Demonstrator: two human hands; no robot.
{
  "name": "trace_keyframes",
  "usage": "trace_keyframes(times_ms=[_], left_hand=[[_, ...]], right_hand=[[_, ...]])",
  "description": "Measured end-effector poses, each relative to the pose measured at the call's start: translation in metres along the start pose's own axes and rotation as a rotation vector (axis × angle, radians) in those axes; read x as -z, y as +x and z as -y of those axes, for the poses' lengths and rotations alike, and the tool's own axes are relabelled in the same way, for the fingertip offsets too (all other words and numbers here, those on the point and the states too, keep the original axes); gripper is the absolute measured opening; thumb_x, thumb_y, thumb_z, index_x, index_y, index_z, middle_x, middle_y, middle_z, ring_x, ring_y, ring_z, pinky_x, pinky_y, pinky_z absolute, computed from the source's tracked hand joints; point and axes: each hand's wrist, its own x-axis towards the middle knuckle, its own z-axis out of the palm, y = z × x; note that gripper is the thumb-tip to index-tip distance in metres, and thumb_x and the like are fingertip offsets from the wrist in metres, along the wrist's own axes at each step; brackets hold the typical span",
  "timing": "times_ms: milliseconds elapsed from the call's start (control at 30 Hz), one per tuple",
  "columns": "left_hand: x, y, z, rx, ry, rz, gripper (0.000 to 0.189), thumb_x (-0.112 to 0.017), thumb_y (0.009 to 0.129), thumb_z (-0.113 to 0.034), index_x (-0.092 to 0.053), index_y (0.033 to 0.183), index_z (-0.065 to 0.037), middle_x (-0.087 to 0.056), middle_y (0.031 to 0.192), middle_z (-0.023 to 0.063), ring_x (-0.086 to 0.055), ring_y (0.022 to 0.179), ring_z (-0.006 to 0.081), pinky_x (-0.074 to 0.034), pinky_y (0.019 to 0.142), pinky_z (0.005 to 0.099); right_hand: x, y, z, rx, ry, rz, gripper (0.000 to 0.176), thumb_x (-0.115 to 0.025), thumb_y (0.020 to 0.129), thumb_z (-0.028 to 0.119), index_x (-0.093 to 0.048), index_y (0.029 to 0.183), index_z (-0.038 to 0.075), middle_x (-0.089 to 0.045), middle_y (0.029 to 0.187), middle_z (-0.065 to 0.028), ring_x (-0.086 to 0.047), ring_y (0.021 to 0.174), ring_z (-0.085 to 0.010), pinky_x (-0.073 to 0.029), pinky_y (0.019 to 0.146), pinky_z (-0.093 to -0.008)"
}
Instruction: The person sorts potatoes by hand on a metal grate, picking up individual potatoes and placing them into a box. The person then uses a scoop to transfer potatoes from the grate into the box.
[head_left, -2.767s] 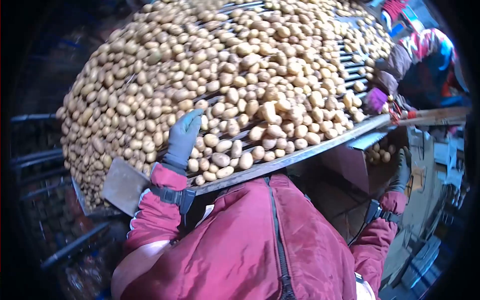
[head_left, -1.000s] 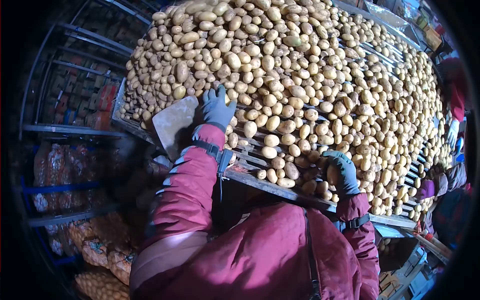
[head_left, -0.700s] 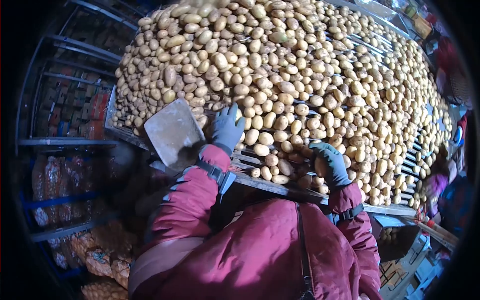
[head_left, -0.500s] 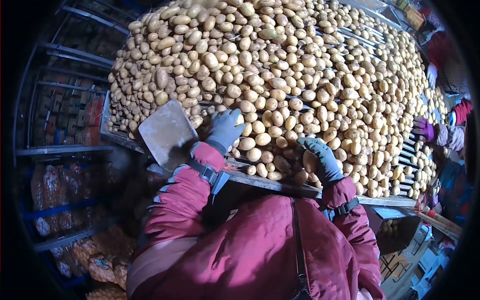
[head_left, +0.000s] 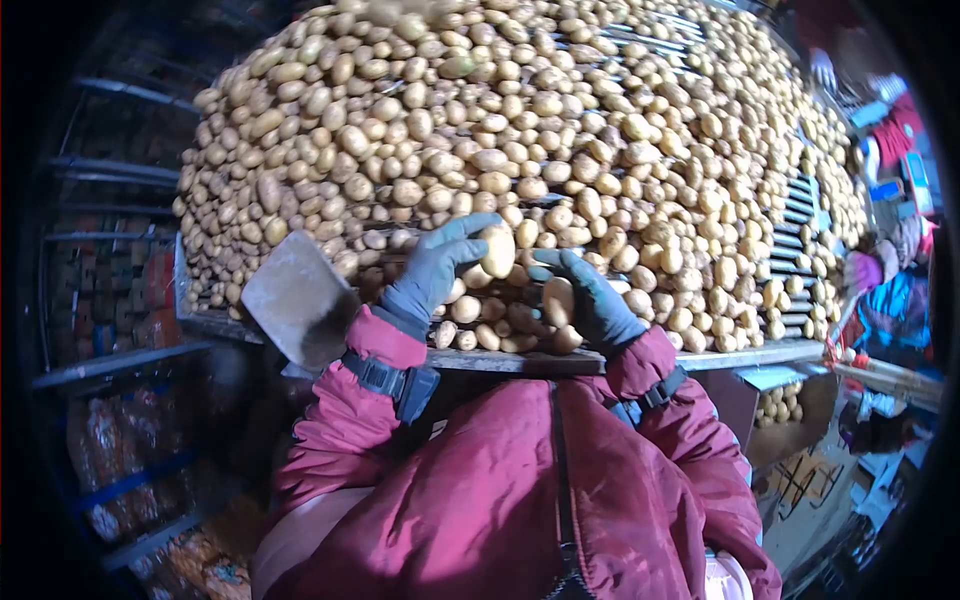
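Many pale potatoes (head_left: 420, 125) cover a slatted sorting table (head_left: 530, 362). My left hand (head_left: 435, 268), in a grey glove, grips a large light potato (head_left: 498, 250) near the front edge, a little above the others. To its right, my right hand (head_left: 590, 295), gloved in grey-green, has its fingers curled around a browner potato (head_left: 558, 301). Smaller potatoes lie between and below my hands, close to the front board. A grey scoop-like tray (head_left: 298, 298) leans at the table's front left corner, beside my left forearm.
Metal rails (head_left: 120, 362) and filled mesh bags are at the left. A cardboard box (head_left: 795, 415) with potatoes stands below the table at the right. At the far right, a co-worker's purple-gloved hand (head_left: 862, 271) is by the table edge.
My left hand has lifted a large potato off the pile. My right hand has come nearer to it, still holding a potato. The whole view has shifted, and the co-workers' hands at right have moved.
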Motion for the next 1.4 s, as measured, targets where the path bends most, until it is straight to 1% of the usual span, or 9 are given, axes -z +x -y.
trace_keyframes(times_ms=[33, 300, 567, 600, 667, 867, 1000, 1033, 1400], left_hand=[[-0.050, -0.037, -0.047, -0.288, 0.634, 0.026, 0.044, -0.064, 0.095, -0.007, -0.058, 0.139, 0.000, -0.064, 0.133, 0.0086, -0.059, 0.120, 0.0158, -0.048, 0.104, 0.0294], [-0.107, -0.005, 0.029, -0.207, 0.581, 0.295, 0.048, -0.075, 0.092, -0.019, -0.062, 0.135, -0.002, -0.067, 0.110, 0.0010, -0.056, 0.081, 0.0046, -0.050, 0.072, 0.0220], [-0.130, 0.011, -0.009, -0.003, 0.589, 0.271, 0.043, -0.067, 0.096, -0.010, -0.059, 0.137, 0.002, -0.066, 0.125, 0.0086, -0.062, 0.114, 0.0141, -0.051, 0.095, 0.0270], [-0.122, 0.017, -0.005, -0.001, 0.529, 0.253, 0.043, -0.067, 0.096, -0.010, -0.059, 0.137, 0.003, -0.066, 0.126, 0.0086, -0.061, 0.114, 0.0139, -0.050, 0.096, 0.0267], [-0.096, 0.033, 0.000, 0.027, 0.472, 0.194, 0.042, -0.065, 0.098, -0.010, -0.058, 0.137, 0.004, -0.065, 0.129, 0.0091, -0.061, 0.114, 0.0139, -0.050, 0.098, 0.0269], [0.021, 0.066, -0.010, -0.307, 0.782, -0.087, 0.036, -0.063, 0.100, -0.015, -0.063, 0.131, 0.003, -0.068, 0.128, 0.0108, -0.061, 0.117, 0.0156, -0.049, 0.102, 0.0303], [0.021, 0.053, -0.039, -0.413, 1.041, -0.210, 0.035, -0.065, 0.098, -0.015, -0.065, 0.128, 0.003, -0.071, 0.121, 0.0136, -0.065, 0.110, 0.0180, -0.052, 0.099, 0.0319], [0.037, 0.060, -0.016, -0.489, 0.453, -0.068, 0.033, -0.065, 0.097, -0.013, -0.065, 0.127, 0.003, -0.071, 0.118, 0.0134, -0.066, 0.107, 0.0171, -0.053, 0.096, 0.0311], [-0.020, 0.034, 0.053, -0.268, 1.192, -0.216, 0.050, -0.077, 0.080, -0.024, -0.065, 0.127, -0.011, -0.058, 0.121, 0.0155, -0.061, 0.106, 0.0341, -0.051, 0.093, 0.0430]], right_hand=[[0.005, 0.004, -0.007, 0.018, 0.009, 0.030, 0.053, -0.046, 0.107, 0.046, -0.053, 0.142, 0.007, -0.062, 0.134, -0.0095, -0.058, 0.124, -0.0206, -0.053, 0.099, -0.0346], [0.017, -0.035, -0.012, -0.070, 0.251, -0.019, 0.048, -0.054, 0.104, 0.045, -0.063, 0.127, 0.004, -0.072, 0.112, -0.0067, -0.069, 0.095, -0.0167, -0.057, 0.082, -0.0322], [0.119, -0.138, -0.010, 0.332, 0.290, -0.708, 0.040, -0.063, 0.099, 0.042, -0.067, 0.106, 0.003, -0.070, 0.092, -0.0098, -0.069, 0.080, -0.0220, -0.057, 0.072, -0.0342], [0.136, -0.175, -0.001, 0.453, -0.340, -0.809, 0.042, -0.060, 0.099, 0.045, -0.069, 0.103, 0.004, -0.069, 0.084, -0.0073, -0.067, 0.072, -0.0187, -0.055, 0.064, -0.0323], [0.160, -0.240, 0.019, 0.515, 0.202, -1.070, 0.039, -0.061, 0.099, 0.043, -0.071, 0.101, 0.005, -0.067, 0.078, -0.0042, -0.063, 0.059, -0.0171, -0.051, 0.051, -0.0307], [0.272, -0.439, 0.048, 0.588, -0.286, -1.533, 0.037, -0.058, 0.102, 0.024, -0.066, 0.130, 0.002, -0.067, 0.130, -0.0094, -0.060, 0.120, -0.0206, -0.043, 0.110, -0.0362], [0.286, -0.396, 0.048, 0.616, -0.215, -1.287, 0.038, -0.057, 0.103, 0.024, -0.063, 0.135, 0.003, -0.063, 0.135, -0.0071, -0.060, 0.121, -0.0200, -0.046, 0.105, -0.0359], [0.224, -0.340, 0.063, 0.538, -0.211, -1.276, 0.039, -0.057, 0.103, 0.025, -0.063, 0.135, 0.004, -0.064, 0.134, -0.0057, -0.061, 0.119, -0.0192, -0.047, 0.103, -0.0351], [0.058, -0.044, 0.059, 0.219, -0.375, -0.364, 0.026, -0.065, 0.097, 0.021, -0.071, 0.115, 0.004, -0.070, 0.094, -0.0033, -0.064, 0.075, -0.0111, -0.054, 0.068, -0.0254]])
